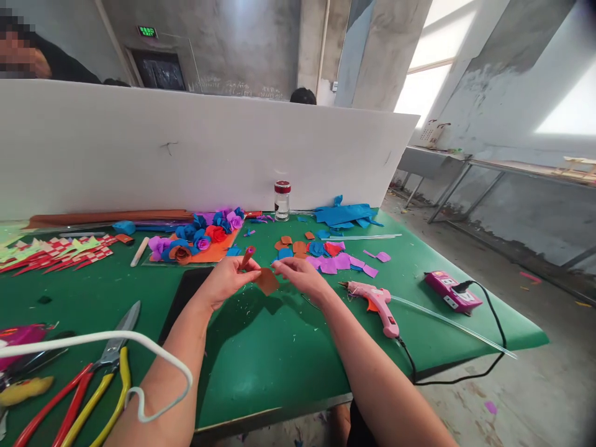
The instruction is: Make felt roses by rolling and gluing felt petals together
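Observation:
My left hand pinches a brown paper piece by its left side. A rolled brown paper stick with a purplish tip stands up out of the same hand, between the fingers. With thumb and finger closed, my right hand is at the upper right edge of that piece; its fingertips are partly hidden. Behind my hands lie loose paper petals in purple, brown, blue and red. Beyond my left hand, paper roses in blue, purple, red and brown are heaped together. A pink glue gun lies right of my right hand.
Red-handled and yellow-handled scissors lie front left, near a white cable. A glass jar stands before the white board. Blue paper lies back right. A purple power strip sits right, its black cord running off the edge.

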`<state>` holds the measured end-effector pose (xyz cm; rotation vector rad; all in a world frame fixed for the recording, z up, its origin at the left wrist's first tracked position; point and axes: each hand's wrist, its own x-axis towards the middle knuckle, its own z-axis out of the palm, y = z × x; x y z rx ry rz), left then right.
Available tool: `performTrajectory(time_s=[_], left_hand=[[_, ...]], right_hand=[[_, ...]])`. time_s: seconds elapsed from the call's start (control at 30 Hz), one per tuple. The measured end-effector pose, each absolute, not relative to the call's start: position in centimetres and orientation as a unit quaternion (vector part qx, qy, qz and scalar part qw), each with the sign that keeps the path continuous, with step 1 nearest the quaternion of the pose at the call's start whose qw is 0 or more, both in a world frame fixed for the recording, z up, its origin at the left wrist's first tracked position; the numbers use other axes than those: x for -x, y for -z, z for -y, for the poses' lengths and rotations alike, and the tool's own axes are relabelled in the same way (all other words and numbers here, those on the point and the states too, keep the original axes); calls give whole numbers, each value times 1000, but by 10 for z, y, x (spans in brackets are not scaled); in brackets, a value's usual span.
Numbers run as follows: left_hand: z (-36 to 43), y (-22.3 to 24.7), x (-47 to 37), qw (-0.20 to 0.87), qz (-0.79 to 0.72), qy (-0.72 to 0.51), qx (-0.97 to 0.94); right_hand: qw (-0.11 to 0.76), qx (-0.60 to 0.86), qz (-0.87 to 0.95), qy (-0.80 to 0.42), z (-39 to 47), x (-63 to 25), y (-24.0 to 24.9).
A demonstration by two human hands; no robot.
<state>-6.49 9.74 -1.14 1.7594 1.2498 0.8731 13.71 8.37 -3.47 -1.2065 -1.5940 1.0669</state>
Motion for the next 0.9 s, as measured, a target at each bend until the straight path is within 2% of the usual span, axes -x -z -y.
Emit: performTrajectory(time_s=[0.1, 0.23, 0.3, 0.37, 0.5, 0.7, 0.9], left_hand=[[-96, 9, 66, 409, -477, -340, -700], [-95, 10, 63, 420, -477, -320, -703], [-94, 11, 60, 433, -489, -330, -682], [-93, 12, 58, 450, -510, -349, -644], [-91, 14, 55, 484, -502, -370, -614], [-88, 5, 43, 466, -477, -425, -612], [-92, -21, 16, 483, -483, -459, -568]], right_hand=[[393, 451, 651, -467, -82, -129, 31], [387, 460, 651, -463, -83, -131, 36], [421, 459, 629, -465, -87, -133, 41], [491, 464, 576, -460, -92, -132, 46], [607, 494, 484, -391, -101, -127, 54], [649, 473, 477, -357, -110, -124, 60], [680, 430, 394, -445, -115, -138, 56]])
